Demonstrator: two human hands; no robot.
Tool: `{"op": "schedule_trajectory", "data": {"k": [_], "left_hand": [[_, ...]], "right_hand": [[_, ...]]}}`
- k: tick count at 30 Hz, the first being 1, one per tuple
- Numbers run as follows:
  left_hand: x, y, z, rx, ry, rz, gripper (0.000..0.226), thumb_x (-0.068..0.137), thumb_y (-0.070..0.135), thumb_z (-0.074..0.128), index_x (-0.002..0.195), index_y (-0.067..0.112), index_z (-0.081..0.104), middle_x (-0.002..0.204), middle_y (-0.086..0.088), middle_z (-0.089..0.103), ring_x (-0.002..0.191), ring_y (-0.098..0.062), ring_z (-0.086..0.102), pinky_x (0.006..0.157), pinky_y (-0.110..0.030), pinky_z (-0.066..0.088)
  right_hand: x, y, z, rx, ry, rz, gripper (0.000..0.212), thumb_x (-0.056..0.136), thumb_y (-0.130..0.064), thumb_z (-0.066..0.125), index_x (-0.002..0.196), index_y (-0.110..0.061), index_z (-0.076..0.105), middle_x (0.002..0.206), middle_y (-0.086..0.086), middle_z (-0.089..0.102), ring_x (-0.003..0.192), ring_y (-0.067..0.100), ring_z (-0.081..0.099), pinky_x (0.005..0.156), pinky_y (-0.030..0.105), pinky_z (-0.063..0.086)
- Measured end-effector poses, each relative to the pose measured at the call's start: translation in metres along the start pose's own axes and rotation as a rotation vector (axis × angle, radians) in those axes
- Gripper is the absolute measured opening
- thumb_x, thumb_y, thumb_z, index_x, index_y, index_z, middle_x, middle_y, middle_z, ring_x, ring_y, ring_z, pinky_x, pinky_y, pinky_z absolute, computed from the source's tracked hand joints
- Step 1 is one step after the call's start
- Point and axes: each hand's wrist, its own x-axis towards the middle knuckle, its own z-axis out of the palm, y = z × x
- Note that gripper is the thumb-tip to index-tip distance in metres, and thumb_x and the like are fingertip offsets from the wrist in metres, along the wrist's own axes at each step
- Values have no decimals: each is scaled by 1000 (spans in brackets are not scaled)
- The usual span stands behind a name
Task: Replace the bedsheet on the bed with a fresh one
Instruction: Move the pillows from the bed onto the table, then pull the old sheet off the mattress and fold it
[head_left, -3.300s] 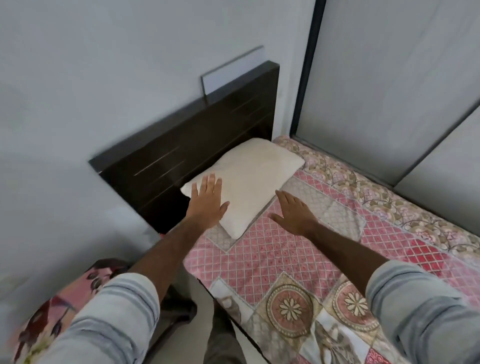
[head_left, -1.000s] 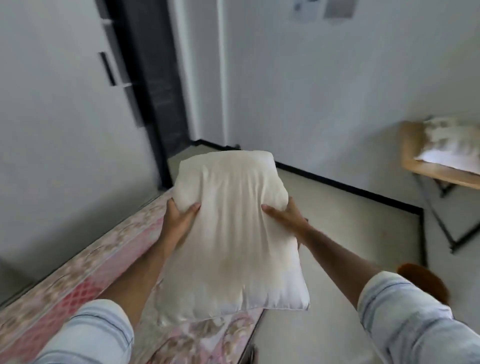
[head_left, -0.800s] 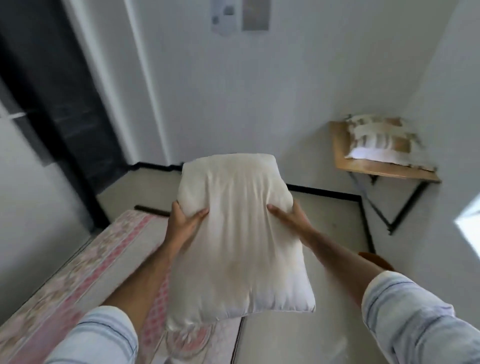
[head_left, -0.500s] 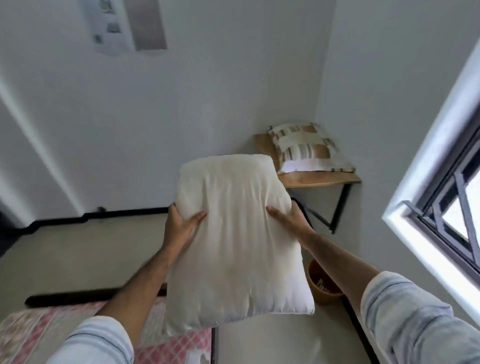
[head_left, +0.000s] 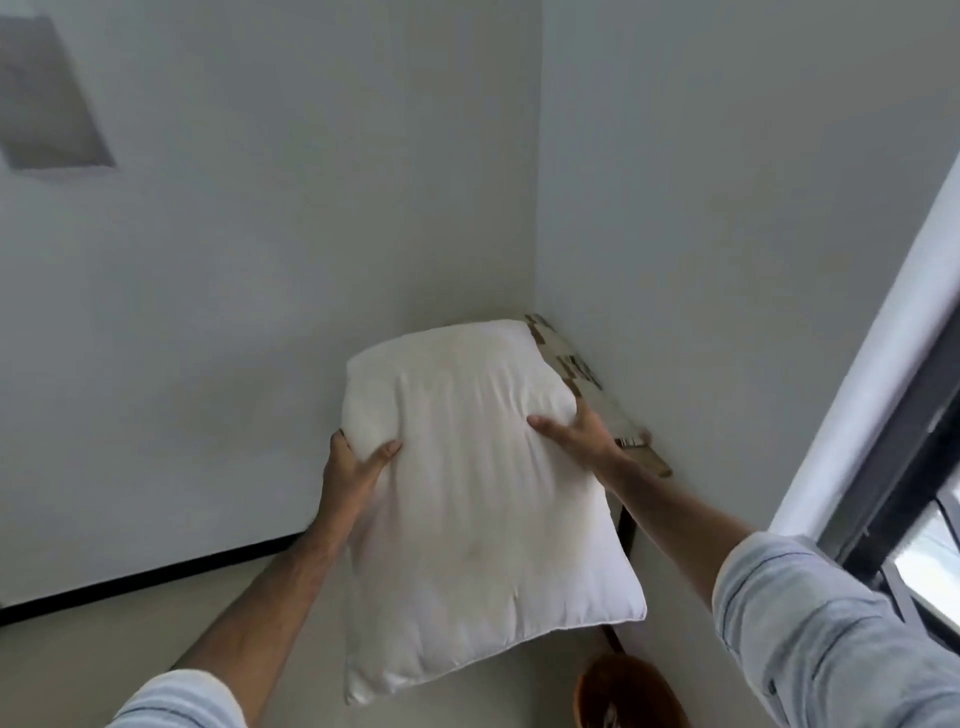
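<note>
I hold a cream-white pillow (head_left: 472, 499) in the air in front of me, its long side running away from me. My left hand (head_left: 353, 462) grips its left edge, thumb on top. My right hand (head_left: 582, 434) grips its right edge, thumb pressing into the top. The pillow's far end hangs over a small wooden corner table (head_left: 655, 462), where a folded striped brown-and-cream cloth (head_left: 574, 369) lies, mostly hidden behind the pillow. The bed is out of view.
Two white walls meet in a corner just behind the table. A brown basket (head_left: 631, 693) stands on the floor under the pillow's right corner. A dark-framed window (head_left: 914, 499) runs along the right. Beige floor (head_left: 104, 670) with a black skirting line lies at the left.
I lifted the pillow off the bed and turned right with it. Over the last second the bed left the view and the corner table came close under the pillow's far end.
</note>
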Motion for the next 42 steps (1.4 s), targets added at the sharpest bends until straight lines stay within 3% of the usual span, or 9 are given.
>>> {"op": "schedule_trajectory", "data": {"k": [7, 13, 17, 21, 24, 26, 29, 36, 42], "left_hand": [[151, 17, 87, -23, -23, 31, 52, 98, 30, 65, 140, 8, 43, 125, -2, 55, 109, -21, 56, 84, -30, 41], [294, 15, 154, -54, -126, 17, 64, 88, 33, 78, 137, 9, 45, 130, -3, 59, 112, -21, 59, 91, -29, 44], [370, 19, 197, -98, -218, 20, 71, 73, 34, 91, 127, 20, 47, 128, 4, 58, 117, -16, 58, 102, -33, 47], [426, -1, 250, 76, -324, 11, 111, 71, 47, 89, 155, 13, 26, 155, -6, 40, 143, -24, 40, 119, -43, 33], [432, -26, 291, 583, -467, 110, 105, 92, 64, 57, 162, 21, -8, 170, -11, -10, 157, -30, -4, 125, -50, 10], [430, -48, 310, 783, -541, 257, 79, 101, 65, 30, 162, 31, -7, 169, -5, -15, 155, -33, -13, 125, -55, 4], [428, -77, 317, 861, -549, 274, 76, 94, 71, 7, 161, 37, -5, 170, 1, -15, 155, -30, -16, 125, -56, 2], [425, -83, 316, 913, -493, 304, 72, 96, 69, 6, 160, 40, -7, 169, 7, -16, 155, -23, -17, 126, -49, -1], [398, -63, 237, 1096, -257, 240, 72, 102, 59, 11, 163, 21, 11, 171, -3, 8, 157, -24, 10, 125, -52, 16]], "right_hand": [[165, -29, -33, -39, 59, -50, 46, 74, -49, 83, 109, -28, 61, 108, -10, 68, 100, 8, 66, 88, 30, 53], [302, -33, -46, -113, 133, -73, 50, 75, -51, 81, 114, -24, 63, 110, -5, 71, 100, 15, 68, 85, 28, 53], [385, -30, -57, -235, 205, -21, 76, 75, -58, 78, 135, -16, 54, 128, -2, 62, 116, 19, 61, 93, 27, 47], [452, -15, -56, -678, 388, 83, 71, 92, -52, 59, 144, -8, 37, 144, 16, 42, 131, 36, 43, 105, 44, 41], [479, 18, -31, -1004, 156, -32, 75, 97, -61, 42, 155, -17, 24, 162, 12, 20, 147, 31, 21, 119, 45, 22], [487, 53, -8, -1069, -100, -93, 77, 96, -68, 32, 158, -26, 14, 166, 4, 7, 152, 25, 8, 123, 46, 10], [486, 93, 11, -1127, -142, -163, 76, 95, -70, 23, 158, -32, 7, 167, -2, 0, 153, 23, 0, 123, 48, 1], [496, 95, 15, -1139, -110, -270, 86, 87, -75, 9, 158, -26, 12, 166, 3, 2, 153, 28, 2, 121, 54, -1], [491, 21, 100, -1086, -413, -714, 83, 92, -70, 16, 159, -20, 9, 166, 6, 10, 153, 24, 7, 122, 53, 7]]}}
